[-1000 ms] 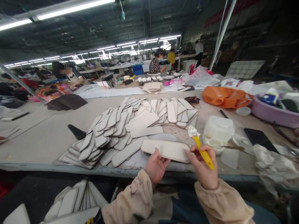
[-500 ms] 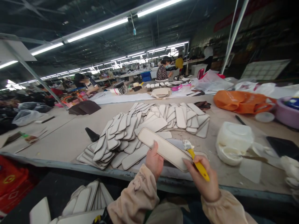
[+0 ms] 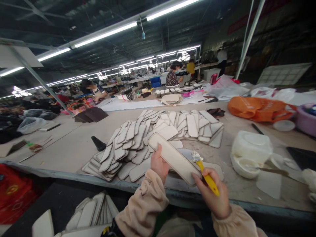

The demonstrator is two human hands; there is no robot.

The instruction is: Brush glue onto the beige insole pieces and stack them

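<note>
Head view: white paste [image 3: 247, 165] sits in a tub [image 3: 243, 174]; left hand [image 3: 160, 165] pinches a panel [image 3: 172, 158], right hand [image 3: 217, 194] (gripping a brush [image 3: 209, 180]) too.

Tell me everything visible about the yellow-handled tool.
The yellow-handled tool has a smooth, plastic-looking handle and a head coated in white, paste-like stuff, so its exact shape is unclear. It slants, head up and leftward, away from the person, its handle held in the right hand. Whether it touches the pale panel is unclear.
</note>
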